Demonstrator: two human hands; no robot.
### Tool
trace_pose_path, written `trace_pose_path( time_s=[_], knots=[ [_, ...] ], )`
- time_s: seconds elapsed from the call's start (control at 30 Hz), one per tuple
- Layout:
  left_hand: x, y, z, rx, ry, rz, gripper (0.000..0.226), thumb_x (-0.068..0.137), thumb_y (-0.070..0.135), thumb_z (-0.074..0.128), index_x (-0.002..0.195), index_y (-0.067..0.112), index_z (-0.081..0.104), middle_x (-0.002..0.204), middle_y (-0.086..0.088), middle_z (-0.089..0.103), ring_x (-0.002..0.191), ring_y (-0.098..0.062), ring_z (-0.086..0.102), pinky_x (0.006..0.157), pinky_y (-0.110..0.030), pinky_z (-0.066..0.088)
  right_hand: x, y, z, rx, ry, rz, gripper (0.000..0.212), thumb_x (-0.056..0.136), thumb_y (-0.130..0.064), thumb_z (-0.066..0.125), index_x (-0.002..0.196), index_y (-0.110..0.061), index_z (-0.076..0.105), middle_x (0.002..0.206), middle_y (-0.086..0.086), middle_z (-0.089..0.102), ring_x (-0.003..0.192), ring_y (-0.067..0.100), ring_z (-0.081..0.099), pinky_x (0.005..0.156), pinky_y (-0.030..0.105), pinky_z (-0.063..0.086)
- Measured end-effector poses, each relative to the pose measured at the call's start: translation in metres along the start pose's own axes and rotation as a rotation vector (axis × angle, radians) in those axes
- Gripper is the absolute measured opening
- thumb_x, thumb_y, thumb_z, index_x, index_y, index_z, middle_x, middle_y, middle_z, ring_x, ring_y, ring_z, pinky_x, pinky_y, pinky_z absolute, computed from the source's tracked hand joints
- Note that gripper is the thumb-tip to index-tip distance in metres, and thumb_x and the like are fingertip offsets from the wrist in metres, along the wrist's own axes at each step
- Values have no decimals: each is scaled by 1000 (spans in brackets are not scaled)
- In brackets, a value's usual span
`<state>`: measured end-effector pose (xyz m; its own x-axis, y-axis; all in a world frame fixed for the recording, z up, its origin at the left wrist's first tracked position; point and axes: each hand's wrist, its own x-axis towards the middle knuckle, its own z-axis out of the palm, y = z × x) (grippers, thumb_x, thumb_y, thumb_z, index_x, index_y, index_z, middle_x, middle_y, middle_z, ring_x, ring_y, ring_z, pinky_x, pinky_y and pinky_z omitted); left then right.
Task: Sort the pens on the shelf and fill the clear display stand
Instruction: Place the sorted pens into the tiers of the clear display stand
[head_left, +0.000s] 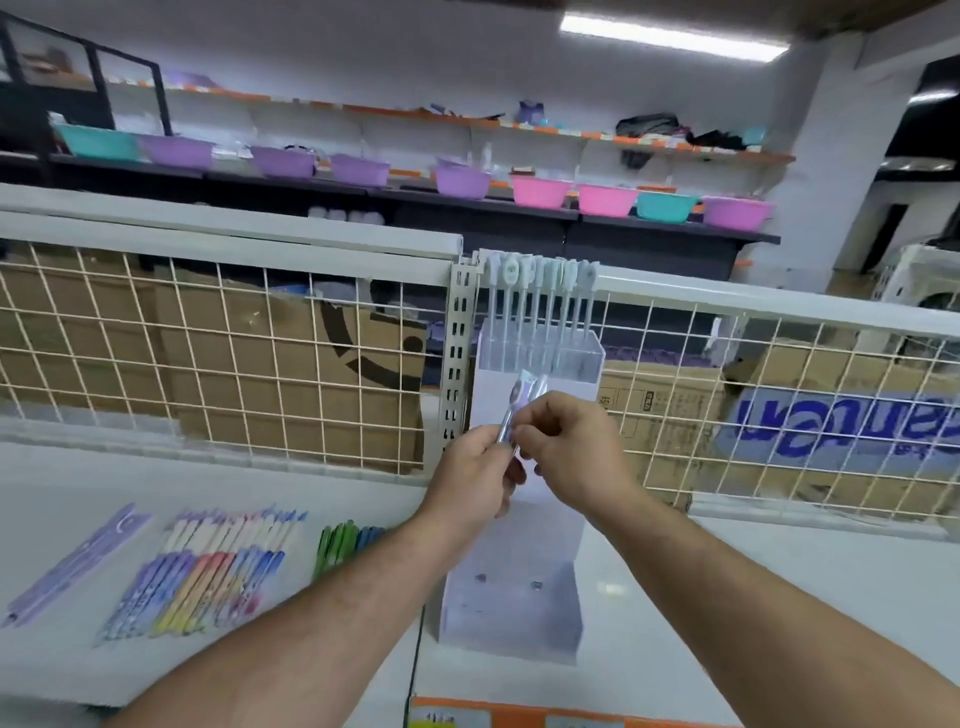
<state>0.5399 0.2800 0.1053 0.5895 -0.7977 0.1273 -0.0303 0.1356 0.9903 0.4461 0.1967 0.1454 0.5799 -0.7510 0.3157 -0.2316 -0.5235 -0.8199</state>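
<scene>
Fingers (537, 432) of left hand (475, 470) and right hand (574, 449) pinch the pens (516, 408) — before the display stand (511, 618).

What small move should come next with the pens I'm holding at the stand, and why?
Probably pinch one pen out of the bundle of pens with the right hand and lower it into the clear display stand, in front of the upright row at its back. Both hands grip the bundle before the stand; the left hand can hold the rest.

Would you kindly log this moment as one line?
left hand, right hand: grip pen bundle | display stand: top tier stocked
</scene>
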Motion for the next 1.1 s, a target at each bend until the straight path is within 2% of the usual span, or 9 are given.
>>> trace_pose_path(
  time_s=[0.1,0.17,0.27,0.37,0.53,0.7,0.87,1.0,1.1],
  knots=[
    [7,2,14,43,19,16,23,96,10,42,80,13,58,63,-5,61,47,-18,49,39,-23,36,10,3,-14,24,5,-8,15,81,-7,70,77,-19,63,70,0,69,69,23,68,69,43,60],
    [12,4,22,2,21,26,17,94,9,43,85,10,57,64,-7,64,51,-21,54,45,-28,43,17,2,-21,77,3,6,17,80,-4,70,80,-16,59,71,3,66,67,25,67,63,42,58],
    [24,8,27,-38,18,32,13,92,13,46,92,6,57,66,-7,69,58,-27,65,55,-36,52,27,0,-29,189,-3,36,23,81,1,69,87,-15,54,71,2,61,63,18,63,55,32,53],
    [40,13,24,-25,14,48,20,90,17,48,100,2,56,72,-10,72,66,-31,71,66,-45,57,38,-5,-39,226,0,60,23,84,-1,70,94,-15,55,68,-1,61,61,14,63,55,30,52],
    [65,13,16,15,49,51,7,101,13,47,102,7,51,74,-8,72,70,-34,73,62,-38,54,66,-22,-60,184,36,22,6,88,-1,70,86,-3,65,66,4,64,58,11,62,50,22,52],
    [70,0,14,10,42,41,10,106,14,43,102,13,51,73,-7,73,64,-28,72,71,-47,59,99,-47,-73,140,175,-32,4,90,-4,69,87,-6,68,74,5,72,65,16,69,58,35,61],
    [70,-5,14,53,27,77,13,106,20,42,100,22,53,74,-1,73,67,-24,74,64,-35,57,124,-59,-67,55,289,-99,11,91,-11,67,81,-16,67,71,2,73,72,24,73,68,47,62],
    [70,-5,11,17,29,67,14,106,21,44,98,25,55,71,1,71,65,-22,72,63,-34,59,130,-56,-51,-7,292,-134,14,90,-14,67,79,-21,65,69,-2,71,70,19,71,70,47,62],
    [70,-3,10,9,31,64,15,106,21,44,97,25,56,69,-1,69,63,-22,71,58,-30,57,133,-53,-40,-57,275,-141,13,91,-15,65,80,-20,64,76,0,71,78,23,71,73,48,61]
  ],
)
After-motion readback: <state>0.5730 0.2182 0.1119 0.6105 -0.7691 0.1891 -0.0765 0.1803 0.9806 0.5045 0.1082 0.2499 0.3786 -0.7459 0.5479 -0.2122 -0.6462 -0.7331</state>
